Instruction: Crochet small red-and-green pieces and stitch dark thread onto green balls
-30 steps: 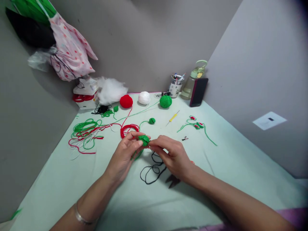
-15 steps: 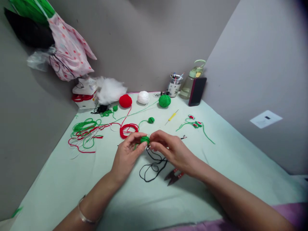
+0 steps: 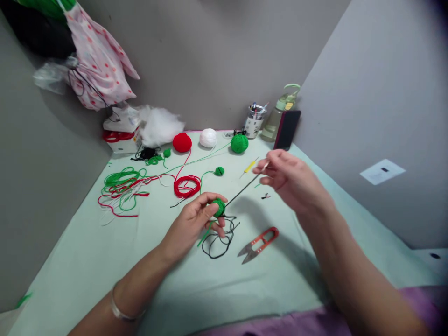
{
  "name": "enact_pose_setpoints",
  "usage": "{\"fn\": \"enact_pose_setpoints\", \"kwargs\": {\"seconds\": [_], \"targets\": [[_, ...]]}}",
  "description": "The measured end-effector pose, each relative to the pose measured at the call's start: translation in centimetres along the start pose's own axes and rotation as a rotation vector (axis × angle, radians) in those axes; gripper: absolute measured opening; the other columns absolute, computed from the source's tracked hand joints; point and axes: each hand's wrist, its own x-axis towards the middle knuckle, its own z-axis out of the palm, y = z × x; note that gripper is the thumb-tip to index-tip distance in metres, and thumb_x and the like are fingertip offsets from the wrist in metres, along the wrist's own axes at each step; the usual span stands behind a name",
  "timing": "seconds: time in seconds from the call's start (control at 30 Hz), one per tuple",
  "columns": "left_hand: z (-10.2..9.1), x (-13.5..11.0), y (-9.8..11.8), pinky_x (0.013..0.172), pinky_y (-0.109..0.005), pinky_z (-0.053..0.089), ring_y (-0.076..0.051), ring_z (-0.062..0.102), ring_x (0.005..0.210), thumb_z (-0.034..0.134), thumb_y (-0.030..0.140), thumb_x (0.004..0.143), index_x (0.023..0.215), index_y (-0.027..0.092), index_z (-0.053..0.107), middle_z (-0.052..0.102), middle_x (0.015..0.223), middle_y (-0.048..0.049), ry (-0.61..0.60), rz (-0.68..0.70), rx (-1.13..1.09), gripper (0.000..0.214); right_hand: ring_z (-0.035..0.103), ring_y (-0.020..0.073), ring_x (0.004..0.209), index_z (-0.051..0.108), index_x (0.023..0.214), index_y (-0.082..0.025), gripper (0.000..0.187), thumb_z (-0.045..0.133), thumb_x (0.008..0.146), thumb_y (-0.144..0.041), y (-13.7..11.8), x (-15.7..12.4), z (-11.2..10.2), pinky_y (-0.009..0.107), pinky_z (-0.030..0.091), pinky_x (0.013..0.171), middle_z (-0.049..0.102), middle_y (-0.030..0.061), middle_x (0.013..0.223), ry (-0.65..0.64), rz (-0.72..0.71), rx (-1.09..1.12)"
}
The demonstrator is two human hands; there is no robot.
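My left hand (image 3: 189,224) is closed round a small green crocheted ball (image 3: 220,206), with a green yarn tail (image 3: 206,235) hanging beneath the fingers. From the ball a black yarn (image 3: 243,190) runs taut, up and to the right, to my right hand (image 3: 292,179). The right fingers pinch a thin, pale needle (image 3: 267,164) at the end of that yarn, though most of it is hidden or blurred. Loose loops of black yarn (image 3: 214,256) lie on the table below the ball. Red-handled thread snips (image 3: 259,243) rest between the forearms, blades pointing left.
Red (image 3: 182,143), white (image 3: 208,138) and green yarn balls (image 3: 239,144) line the back. Left are tangled yarns (image 3: 122,179) and a red coil (image 3: 187,186). A yellow-handled hook (image 3: 249,166), a small green ball (image 3: 219,171), a phone (image 3: 287,130) and a bottle (image 3: 271,127) also stand or lie here.
My right hand has moved away from the ball, up and to the right, drawing the black yarn taut. The left hand has turned the ball slightly and shifted right. The snips now show fully.
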Motion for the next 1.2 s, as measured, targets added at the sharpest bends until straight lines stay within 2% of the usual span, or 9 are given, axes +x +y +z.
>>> {"fn": "enact_pose_setpoints", "kwargs": {"seconds": [0.13,0.23,0.37,0.43,0.53,0.77,0.97,1.1,1.2], "targets": [[-0.3,-0.1,1.1,0.042,-0.016,0.022,-0.004,0.032,0.048,0.069,0.041,0.092,0.104,0.018,0.069,0.038,0.064,0.0075,-0.007,-0.014,-0.061,0.025,0.022,0.0026,0.04,0.052,0.067,-0.02,0.027,0.074,0.083,-0.016,-4.4,1.9,-6.0,0.017,0.016,0.038,0.034,-0.0113,0.055,0.117,-0.073,0.081],[-0.7,-0.2,1.8,0.044,-0.019,0.018,-0.004,0.026,0.051,0.072,0.042,0.09,0.101,0.017,0.071,0.036,0.069,0.0067,0.02,0.023,-0.032,0.027,0.01,0.0045,0.04,0.045,0.059,-0.022,0.039,0.06,0.095,-0.017,-5.1,2.8,-8.0,0.022,0.014,0.039,0.026,-0.0115,0.051,0.164,-0.134,0.072],[-1.1,-0.2,2.0,0.047,-0.023,0.018,-0.006,0.024,0.052,0.07,0.044,0.091,0.104,0.019,0.072,0.036,0.07,0.0061,0.021,0.028,0.055,0.028,0.028,0.0064,0.046,0.066,0.078,-0.019,0.018,0.061,0.095,-0.02,-1.4,2.3,-4.4,0.023,0.023,0.044,0.051,-0.0037,0.063,0.056,-0.04,0.017],[-1.3,-0.2,1.9,0.047,-0.025,0.018,-0.007,0.023,0.052,0.067,0.045,0.092,0.107,0.021,0.071,0.037,0.07,0.0061,0.012,0.032,0.106,0.029,0.037,0.007,0.051,0.072,0.091,-0.017,0.012,0.069,0.091,-0.029,1.0,1.1,-1.1,0.023,0.029,0.046,0.063,0.0012,0.075,-0.099,0.042,-0.039],[-1.4,-0.1,1.7,0.048,-0.026,0.019,-0.008,0.024,0.051,0.064,0.046,0.094,0.109,0.022,0.07,0.04,0.07,0.0059,0.011,0.043,0.16,0.029,0.053,0.0127,0.061,0.072,0.108,-0.013,0.034,0.062,0.097,-0.044,3.2,-0.9,2.6,0.026,0.041,0.058,0.064,0.002,0.068,-0.476,0.116,-0.286],[-1.6,0.4,1.5,0.047,-0.025,0.02,-0.007,0.028,0.048,0.068,0.046,0.091,0.106,0.02,0.063,0.041,0.066,0.008,0.071,0.06,0.164,0.031,0.047,0.0122,0.071,0.071,0.092,-0.015,0.037,0.049,0.104,-0.043,2.1,-1.8,2.4,0.025,0.039,0.068,0.057,-0.0002,0.076,-0.805,0.008,-0.679],[-1.7,0.3,1.2,0.049,-0.027,0.022,-0.008,0.031,0.05,0.068,0.045,0.091,0.104,0.021,0.065,0.044,0.068,0.0068,0.067,0.063,0.196,0.028,0.039,0.0114,0.058,0.073,0.104,-0.016,0.04,0.049,0.102,-0.048,2.8,-1.3,2.4,0.025,0.034,0.057,0.047,-0.0028,0.066,-0.487,0.076,-0.531],[-1.5,0.3,1.1,0.049,-0.027,0.02,-0.009,0.03,0.051,0.068,0.045,0.091,0.103,0.022,0.065,0.045,0.066,0.0066,0.076,0.071,0.234,0.027,0.038,0.0122,0.055,0.071,0.113,-0.016,0.046,0.041,0.105,-0.05,3.1,-2.3,3.2,0.026,0.034,0.057,0.038,-0.0054,0.059,-0.558,0.026,-0.603],[-1.5,0.5,0.7,0.049,-0.027,0.021,-0.009,0.029,0.051,0.068,0.045,0.091,0.1,0.022,0.063,0.049,0.071,0.0054,0.092,0.079,0.214,0.025,0.043,0.0128,0.062,0.068,0.101,-0.018,0.04,0.039,0.106,-0.045,3.3,-3.1,3.8,0.026,0.037,0.061,0.051,-0.0012,0.071,-0.593,-0.074,-0.711]]}}
